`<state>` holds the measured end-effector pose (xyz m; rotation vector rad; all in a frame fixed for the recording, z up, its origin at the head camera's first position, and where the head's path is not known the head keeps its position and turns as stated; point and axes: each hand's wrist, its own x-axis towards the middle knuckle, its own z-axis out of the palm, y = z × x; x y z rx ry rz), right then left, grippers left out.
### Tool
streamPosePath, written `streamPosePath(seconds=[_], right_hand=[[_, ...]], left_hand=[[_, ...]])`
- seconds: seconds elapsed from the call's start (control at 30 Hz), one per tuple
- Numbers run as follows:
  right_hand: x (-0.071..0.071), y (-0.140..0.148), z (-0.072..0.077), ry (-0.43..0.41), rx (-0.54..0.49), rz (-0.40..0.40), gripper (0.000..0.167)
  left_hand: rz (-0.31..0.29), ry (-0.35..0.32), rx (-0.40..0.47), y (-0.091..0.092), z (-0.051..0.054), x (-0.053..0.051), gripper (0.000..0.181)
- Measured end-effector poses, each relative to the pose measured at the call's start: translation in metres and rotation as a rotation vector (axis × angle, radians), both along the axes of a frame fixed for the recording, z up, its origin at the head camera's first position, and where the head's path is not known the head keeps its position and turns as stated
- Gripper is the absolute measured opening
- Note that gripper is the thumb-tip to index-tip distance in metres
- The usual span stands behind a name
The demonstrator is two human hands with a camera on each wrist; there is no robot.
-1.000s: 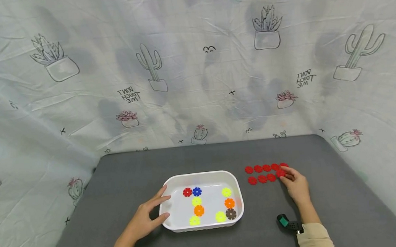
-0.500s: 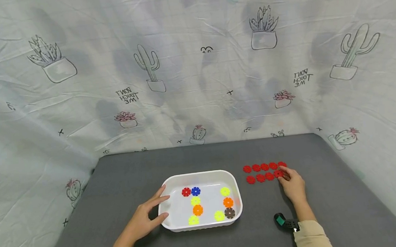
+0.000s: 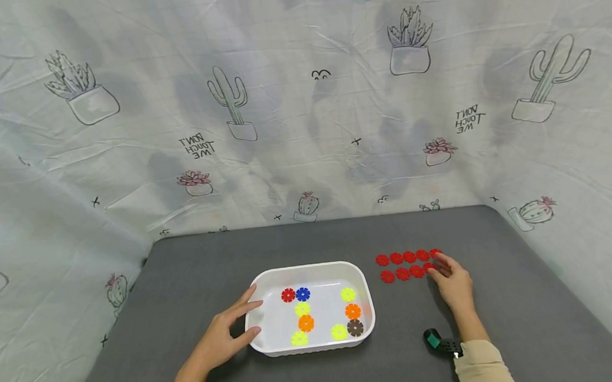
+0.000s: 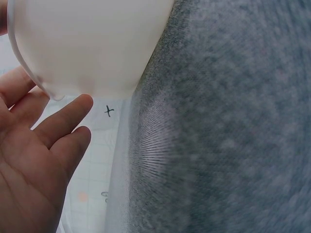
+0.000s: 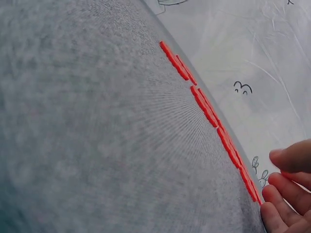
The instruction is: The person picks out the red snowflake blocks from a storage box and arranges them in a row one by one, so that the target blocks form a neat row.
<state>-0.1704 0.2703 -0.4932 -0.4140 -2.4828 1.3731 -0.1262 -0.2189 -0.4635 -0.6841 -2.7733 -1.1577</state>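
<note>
Several red notched discs (image 3: pixel 409 257), flat and flower-shaped, lie in two rows on the grey table. My right hand (image 3: pixel 455 286) is at the right end of the rows. Its index finger is beside the last back-row disc (image 3: pixel 435 253), and its thumb is by the last front-row disc (image 3: pixel 428 267), partly covering it. In the right wrist view, a thin red edge (image 5: pixel 291 173) shows beneath the thumb; what it belongs to is unclear. My left hand (image 3: pixel 223 337) rests with spread fingers on the left rim of a white tray (image 3: pixel 317 349); some fingertips touch its outer wall (image 4: pixel 92 63).
Inside the tray lie loose discs: red (image 3: pixel 288 295), blue (image 3: pixel 303 294), brown (image 3: pixel 355 328), plus several yellow (image 3: pixel 348 294) and orange (image 3: pixel 306 323) ones. A patterned white cloth (image 3: pixel 300 108) hangs behind the grey table (image 3: pixel 267 247).
The last front-row red disc has shifted slightly left into line, and my right thumb and fingers have eased off it. My left hand has stayed on the tray.
</note>
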Motion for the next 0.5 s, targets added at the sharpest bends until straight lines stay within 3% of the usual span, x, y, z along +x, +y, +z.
streamPosePath(seconds=[0.2,0.5], right_hand=[[0.002,-0.008,0.010,0.066,-0.096,0.065,0.051],[0.005,-0.028,0.028,0.060,-0.119,0.215,0.053]], left_hand=[[0.001,0.004,0.001,0.000,0.000,0.000,0.047],[0.012,-0.005,-0.003,0.001,0.000,0.000,0.046]])
